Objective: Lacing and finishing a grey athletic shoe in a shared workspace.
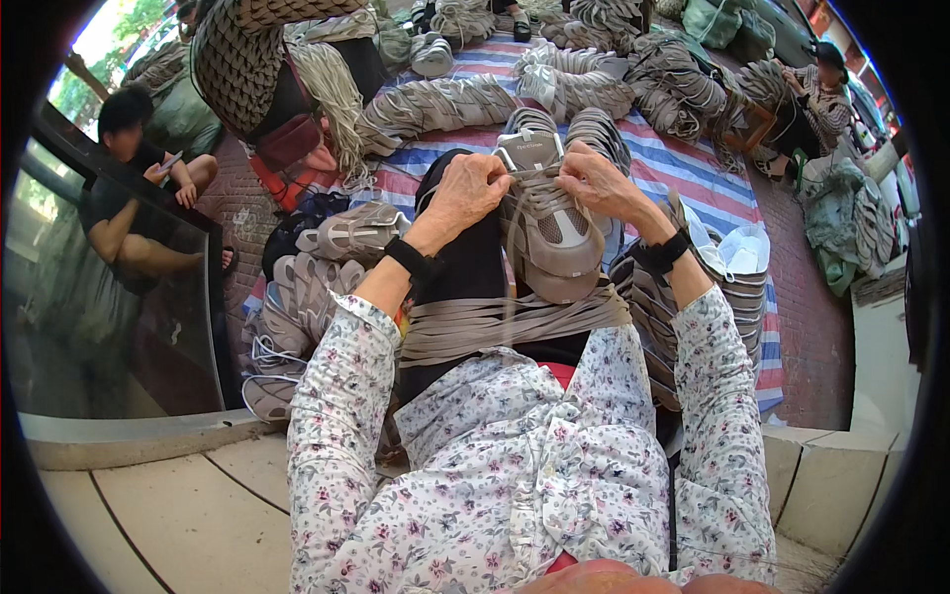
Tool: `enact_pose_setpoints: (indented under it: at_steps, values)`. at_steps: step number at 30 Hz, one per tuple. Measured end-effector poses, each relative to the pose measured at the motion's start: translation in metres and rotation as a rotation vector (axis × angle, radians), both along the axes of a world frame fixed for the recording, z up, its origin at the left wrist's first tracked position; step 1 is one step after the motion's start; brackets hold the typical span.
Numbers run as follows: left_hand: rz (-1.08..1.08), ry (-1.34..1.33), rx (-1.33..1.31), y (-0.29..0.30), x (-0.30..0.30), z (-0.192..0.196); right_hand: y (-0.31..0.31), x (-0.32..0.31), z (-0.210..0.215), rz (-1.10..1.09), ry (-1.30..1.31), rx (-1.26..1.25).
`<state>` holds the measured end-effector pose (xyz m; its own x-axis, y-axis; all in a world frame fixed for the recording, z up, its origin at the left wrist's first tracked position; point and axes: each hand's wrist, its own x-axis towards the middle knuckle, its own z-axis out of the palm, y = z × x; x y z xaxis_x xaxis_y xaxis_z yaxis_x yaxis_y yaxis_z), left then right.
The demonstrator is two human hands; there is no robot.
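Note:
A grey-beige sneaker (556,236) rests on my lap with its toe toward me, its lace partly threaded through the eyelets. My left hand (467,200) is closed in a pinch at the left eyelet edge, and a thin pale shoelace (510,282) hangs down beside the shoe there. Across the shoe, my right hand (601,185) pinches at the right eyelet edge, seemingly on the lace too; its fingertips partly hide it. A bundle of flat beige laces (515,325) lies over my thighs, just below the toe.
Stacked sneakers (317,287) stand at my left, more (727,287) at my right. Ahead, rows of nested shoes (435,111) lie on a striped sheet (683,163). A person (139,188) sits at left beside a glass panel (119,317); another person (821,99) sits far right.

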<state>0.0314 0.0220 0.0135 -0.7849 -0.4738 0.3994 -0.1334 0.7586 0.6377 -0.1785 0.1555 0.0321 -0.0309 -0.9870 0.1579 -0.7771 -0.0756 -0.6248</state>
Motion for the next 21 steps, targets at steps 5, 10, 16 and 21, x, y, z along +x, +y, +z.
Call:
enact_pose_setpoints:
  at_steps: [5,10,16,21]
  values:
    - [0.095,-0.001,-0.044,-0.001,0.007,0.001,-0.004,-0.001,-0.010,-0.071,0.013,-0.022]
    - [0.183,-0.037,0.113,-0.015,0.036,0.001,-0.001,-0.002,-0.020,-0.269,-0.479,0.066]
    - [0.127,-0.028,0.457,-0.028,0.045,0.012,0.010,-0.002,-0.023,-0.326,-0.775,0.007]
    - [-0.015,0.087,0.609,-0.025,0.061,0.049,0.000,0.008,0.000,-0.250,-0.429,-0.123]
